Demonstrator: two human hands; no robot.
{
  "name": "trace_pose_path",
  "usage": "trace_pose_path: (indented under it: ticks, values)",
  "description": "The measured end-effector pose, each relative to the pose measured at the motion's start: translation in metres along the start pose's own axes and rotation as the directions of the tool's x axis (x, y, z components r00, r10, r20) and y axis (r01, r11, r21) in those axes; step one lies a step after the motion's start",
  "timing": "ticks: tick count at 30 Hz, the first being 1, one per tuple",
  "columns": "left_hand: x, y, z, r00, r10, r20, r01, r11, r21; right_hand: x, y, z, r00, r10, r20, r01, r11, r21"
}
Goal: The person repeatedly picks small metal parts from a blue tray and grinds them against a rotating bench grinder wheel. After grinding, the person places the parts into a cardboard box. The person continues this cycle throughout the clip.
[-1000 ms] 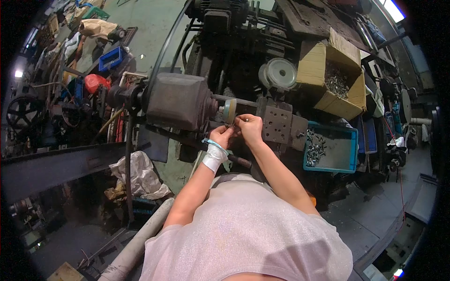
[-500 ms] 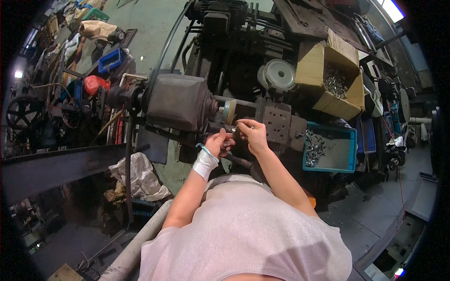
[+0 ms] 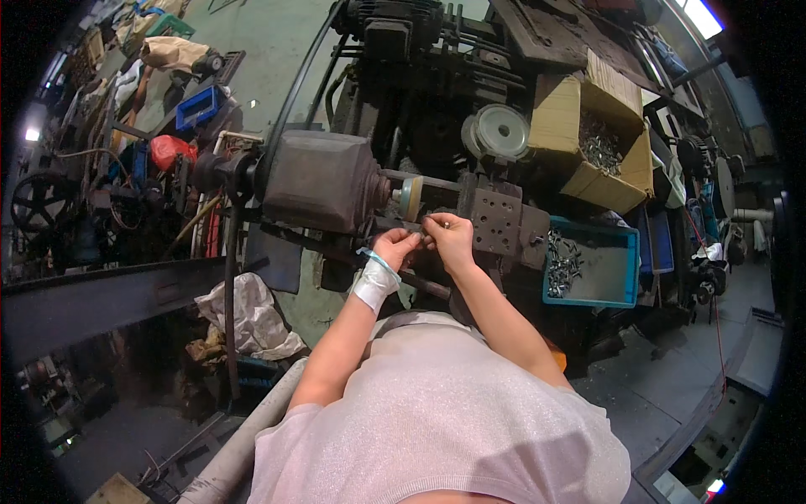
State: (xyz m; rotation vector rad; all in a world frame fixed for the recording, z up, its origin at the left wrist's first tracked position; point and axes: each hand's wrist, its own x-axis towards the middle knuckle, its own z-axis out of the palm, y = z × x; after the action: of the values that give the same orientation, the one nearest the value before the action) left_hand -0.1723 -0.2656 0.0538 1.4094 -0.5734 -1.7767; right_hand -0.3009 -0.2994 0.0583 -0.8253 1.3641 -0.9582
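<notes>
My left hand [image 3: 395,249], with a white wrap [image 3: 374,284] and a light blue band at the wrist, is closed, thumb and fingers together. My right hand [image 3: 450,240] meets it fingertip to fingertip, its fingers pinched. A small shiny metal part [image 3: 447,224] peeks out at the right hand's fingers. Whatever lies between the left fingertips is too small and covered to make out. Just beyond the hands is a pale, tan-edged wheel [image 3: 410,198] on the spindle of a dark machine housing [image 3: 319,183]. Right of them sits a metal block with holes [image 3: 496,222].
A turquoise tray [image 3: 632,267] with small metal parts stands at the right. Behind it, an open cardboard box [image 3: 556,126] holds many more. A round metal pulley [image 3: 502,133] sits beyond the block. A dark upright rod [image 3: 231,311] and crumpled sacking [image 3: 248,315] are at the left.
My left hand has shifted slightly up and right, its fingers drawing in closer to the right hand's. The right hand has moved only a little. A shiny piece between the fingertips is now covered.
</notes>
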Motion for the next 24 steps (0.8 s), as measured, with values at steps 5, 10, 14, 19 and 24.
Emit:
trace_pose_path:
  ticks: [5, 10, 14, 19, 24]
  values:
    - [0.006, -0.004, 0.009, 0.987, 0.076, -0.14, -0.086, 0.994, -0.07, 0.015, 0.005, 0.006, 0.999, -0.015, -0.032, 0.014, 0.999, -0.029]
    - [0.014, -0.013, 0.007, 0.985, 0.076, -0.152, -0.092, 0.991, -0.1, 0.016, 0.004, 0.01, 0.998, -0.028, -0.054, 0.028, 1.0, -0.012]
    - [0.009, -0.006, 0.013, 0.986, 0.097, -0.134, -0.122, 0.974, -0.189, 0.015, 0.005, 0.012, 0.997, -0.024, -0.079, 0.024, 1.0, -0.005]
    - [0.008, -0.008, 0.009, 0.992, 0.09, -0.087, -0.103, 0.982, -0.158, 0.014, 0.008, 0.013, 0.997, 0.017, -0.072, -0.01, 0.995, 0.099]
    - [-0.007, -0.01, -0.013, 0.956, 0.025, 0.293, 0.17, 0.765, -0.621, -0.001, -0.014, -0.016, 0.975, 0.144, 0.167, -0.204, 0.875, 0.439]
